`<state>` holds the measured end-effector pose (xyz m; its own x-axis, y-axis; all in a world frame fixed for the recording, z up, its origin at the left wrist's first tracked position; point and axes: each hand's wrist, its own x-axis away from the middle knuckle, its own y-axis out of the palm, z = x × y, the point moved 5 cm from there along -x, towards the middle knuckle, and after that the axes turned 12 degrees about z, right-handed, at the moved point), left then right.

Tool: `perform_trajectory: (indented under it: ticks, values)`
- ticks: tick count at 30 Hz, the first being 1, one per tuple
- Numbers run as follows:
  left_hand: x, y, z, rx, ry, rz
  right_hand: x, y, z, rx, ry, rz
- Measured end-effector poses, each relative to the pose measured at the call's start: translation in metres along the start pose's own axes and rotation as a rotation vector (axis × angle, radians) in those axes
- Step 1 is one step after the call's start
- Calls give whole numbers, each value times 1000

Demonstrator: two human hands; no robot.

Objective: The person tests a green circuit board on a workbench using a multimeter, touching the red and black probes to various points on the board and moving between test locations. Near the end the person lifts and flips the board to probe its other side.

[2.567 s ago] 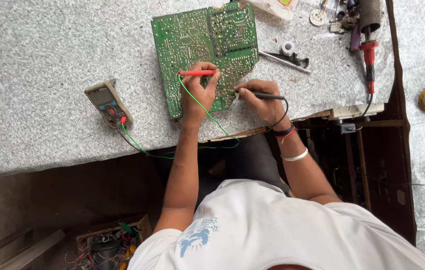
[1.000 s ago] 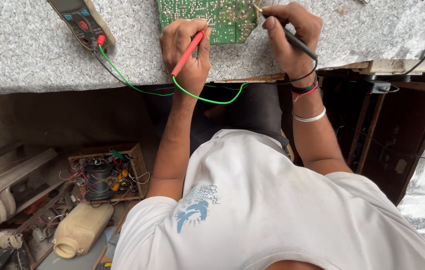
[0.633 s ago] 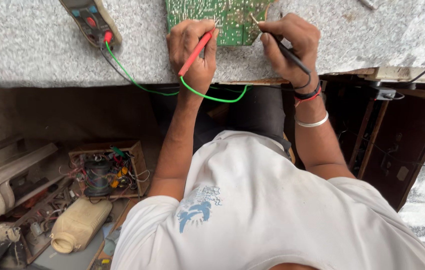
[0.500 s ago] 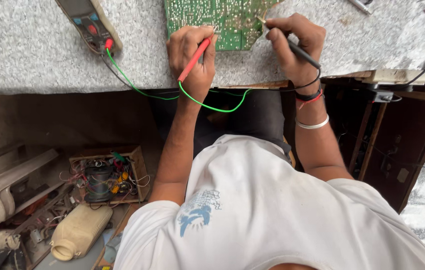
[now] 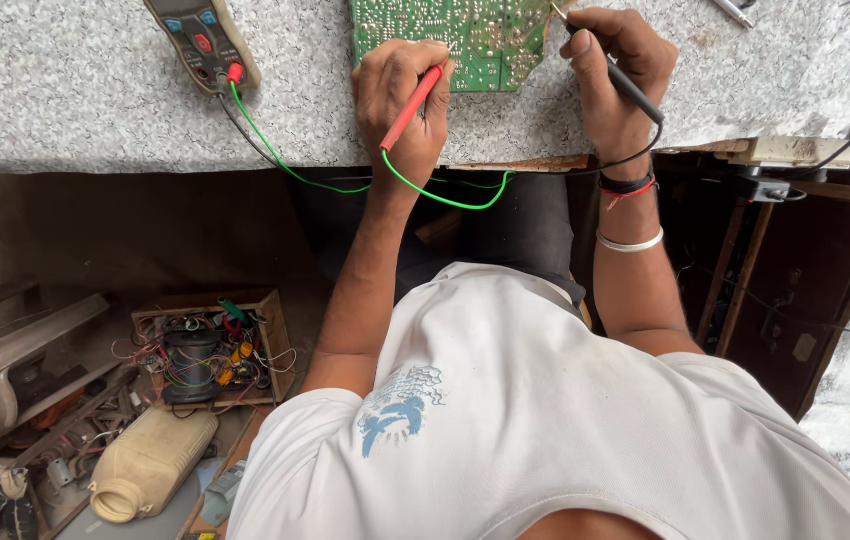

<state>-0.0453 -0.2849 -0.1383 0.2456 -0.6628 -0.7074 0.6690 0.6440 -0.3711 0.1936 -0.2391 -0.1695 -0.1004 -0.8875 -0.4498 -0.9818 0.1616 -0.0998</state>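
Both probes are in hand and set to the board, which lies flat at the far edge of the speckled grey desk, its green solder side up and dotted with small silver joints. The left hand has its fingers closed round the red probe, a slim plastic rod slanting up toward the board's near edge; its tip is hidden behind the fingers. The right hand pinches the black probe like a pen, metal point resting at the board's right edge. So the probing looks under way: leads plugged in, meter out, contacts being made. Whether a reading has come up cannot be told, since the meter is cut off by the top of the view and its screen is out of sight.

The meter is a grey-cased box with coloured buttons, lying well left of the board. A thin green lead loops from its red plug over the desk's edge to the red probe; a black lead runs alongside.

The right wrist carries a dark band and a pale metal bangle. Below the desk, on the floor, an open wooden box holds tangled wires and a coil, beside a dull yellowish plastic jug.
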Motion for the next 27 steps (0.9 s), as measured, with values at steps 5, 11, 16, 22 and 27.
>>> perform_trajectory:
  ticks: [5, 11, 16, 22, 27]
  values:
    - [0, -1, 0, 17, 5, 3, 1, 0, 2, -48, -5, 8]
    - [2, 0, 1, 20, -6, -7, 0, 1, -3, -49, -41, 1]
    - [0, 1, 3, 23, -6, -9, -1, -1, -8, 17, -3, -11]
    - [-1, 2, 10, 19, -37, -22, -1, -8, 1, -45, 47, 90]
    - [-1, 2, 13, 18, -53, -36, 0, -21, 12, -113, 46, 297]
